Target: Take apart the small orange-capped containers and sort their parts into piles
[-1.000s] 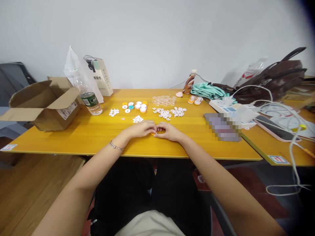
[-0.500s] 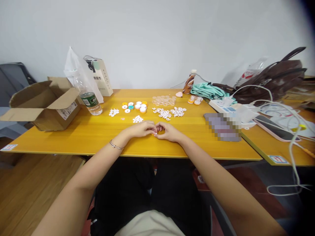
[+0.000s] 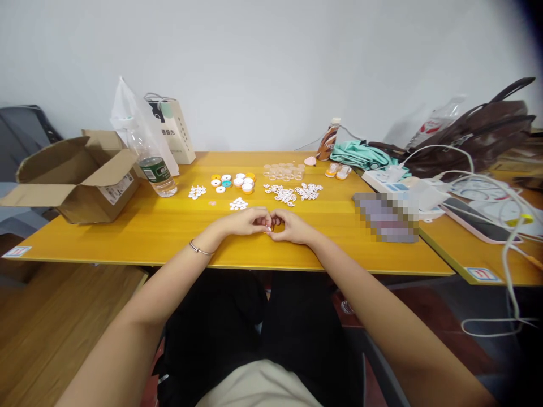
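My left hand and my right hand meet at the fingertips over the near part of the yellow table. Between them they pinch a small round white-and-orange piece, mostly hidden by the fingers. Just beyond my left hand lies a pile of small white pieces, with another pile of white pieces farther left. Behind these sit round discs in white, orange and teal. White perforated pieces are spread beyond my right hand, and clear round rings stand in rows behind them.
At left are an open cardboard box, a water bottle and a paper bag. To the right lie a blurred-out flat object, a power strip, cables and a phone. A drink bottle stands at the back.
Both hands stay together around the small piece, with only a slight shift of the fingers. The whole view has moved a little.
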### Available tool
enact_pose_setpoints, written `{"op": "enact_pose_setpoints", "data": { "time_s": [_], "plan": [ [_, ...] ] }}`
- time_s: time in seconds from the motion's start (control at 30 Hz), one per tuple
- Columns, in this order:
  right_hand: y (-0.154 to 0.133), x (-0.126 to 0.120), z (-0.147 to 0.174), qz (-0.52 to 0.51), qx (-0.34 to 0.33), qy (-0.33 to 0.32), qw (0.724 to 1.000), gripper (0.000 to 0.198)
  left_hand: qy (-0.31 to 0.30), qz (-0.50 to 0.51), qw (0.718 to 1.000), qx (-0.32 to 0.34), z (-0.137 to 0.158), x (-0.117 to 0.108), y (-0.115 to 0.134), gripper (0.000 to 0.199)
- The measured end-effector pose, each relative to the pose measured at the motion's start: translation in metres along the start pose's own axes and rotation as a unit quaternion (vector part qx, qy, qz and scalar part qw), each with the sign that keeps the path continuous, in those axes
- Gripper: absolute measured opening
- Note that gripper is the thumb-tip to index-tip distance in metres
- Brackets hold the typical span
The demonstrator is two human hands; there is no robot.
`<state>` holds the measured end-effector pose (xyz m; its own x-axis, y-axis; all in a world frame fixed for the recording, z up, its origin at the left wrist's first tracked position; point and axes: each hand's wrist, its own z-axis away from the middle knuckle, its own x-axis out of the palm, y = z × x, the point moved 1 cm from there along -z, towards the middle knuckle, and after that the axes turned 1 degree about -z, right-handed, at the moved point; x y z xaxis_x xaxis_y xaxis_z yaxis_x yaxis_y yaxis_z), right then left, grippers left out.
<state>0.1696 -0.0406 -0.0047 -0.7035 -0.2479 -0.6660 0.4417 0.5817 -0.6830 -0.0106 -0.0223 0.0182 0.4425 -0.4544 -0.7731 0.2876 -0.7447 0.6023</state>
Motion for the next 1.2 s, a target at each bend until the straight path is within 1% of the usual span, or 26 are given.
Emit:
{"op": "enact_pose_setpoints", "data": {
  "time_s": [0.1,0.2,0.27,0.33,0.37,0.43,0.5,0.53,0.6,0.73,0.8,0.87,0.93,0.97,1.0,1.07,1.13,1.2],
  "plan": [
    [0.000,0.000,0.000,0.001,0.006,-0.005,1.000,0.023,0.003,0.012,1.000,-0.002,-0.001,0.001,0.002,0.013],
    [0.000,0.000,0.000,-0.001,0.007,-0.003,1.000,0.025,0.023,0.036,0.999,-0.018,-0.001,-0.001,0.005,0.016],
    [0.000,0.000,0.000,-0.009,0.006,0.003,1.000,0.025,0.052,0.043,0.997,-0.024,0.002,-0.009,0.006,0.018],
    [0.000,0.000,0.001,-0.016,0.005,0.005,1.000,0.025,0.102,0.020,0.994,-0.039,0.009,-0.022,0.002,0.017],
    [0.000,0.001,0.001,-0.018,0.006,0.004,1.000,0.025,0.132,-0.002,0.989,-0.059,0.013,-0.030,-0.002,0.017],
    [0.001,0.001,0.001,-0.015,0.009,0.003,1.000,0.024,0.180,-0.058,0.973,-0.131,0.022,-0.044,-0.013,0.014],
    [0.001,0.001,0.001,-0.012,0.013,0.006,1.000,0.024,0.194,-0.110,0.953,-0.206,0.029,-0.053,-0.025,0.012],
    [0.001,0.001,0.000,-0.011,0.015,0.009,1.000,0.024,0.196,-0.126,0.945,-0.231,0.031,-0.056,-0.030,0.011],
    [0.000,0.001,0.000,-0.011,0.016,0.010,1.000,0.024,0.196,-0.142,0.937,-0.254,0.033,-0.056,-0.038,0.010],
    [-0.002,0.000,0.001,-0.016,0.015,0.006,1.000,0.024,0.195,-0.154,0.933,-0.260,0.032,-0.052,-0.045,0.010],
    [-0.002,0.000,0.001,-0.019,0.015,0.006,1.000,0.024,0.201,-0.163,0.932,-0.254,0.031,-0.050,-0.042,0.011],
    [-0.002,0.001,0.001,-0.021,0.014,0.005,1.000,0.024,0.216,-0.184,0.931,-0.229,0.030,-0.048,-0.034,0.012],
    [0.000,0.001,0.001,-0.024,0.011,0.005,1.000,0.024,0.228,-0.205,0.937,-0.166,0.027,-0.043,-0.021,0.014],
    [0.001,0.001,0.001,-0.027,0.009,0.004,1.000,0.024,0.220,-0.208,0.945,-0.121,0.025,-0.039,-0.014,0.015],
    [0.002,0.002,0.001,-0.030,0.008,0.004,1.000,0.023,0.197,-0.204,0.956,-0.074,0.022,-0.034,-0.007,0.016],
    [0.003,0.002,0.000,-0.035,0.005,0.006,0.999,0.024,0.123,-0.193,0.973,0.002,0.016,-0.024,0.003,0.016],
    [0.004,0.002,0.000,-0.038,0.003,0.008,0.999,0.024,0.062,-0.201,0.977,0.043,0.011,-0.015,0.008,0.017],
    [0.005,0.003,-0.001,-0.039,0.001,0.008,0.999,0.024,0.040,-0.230,0.971,0.059,0.008,-0.009,0.008,0.017]
  ]
}}
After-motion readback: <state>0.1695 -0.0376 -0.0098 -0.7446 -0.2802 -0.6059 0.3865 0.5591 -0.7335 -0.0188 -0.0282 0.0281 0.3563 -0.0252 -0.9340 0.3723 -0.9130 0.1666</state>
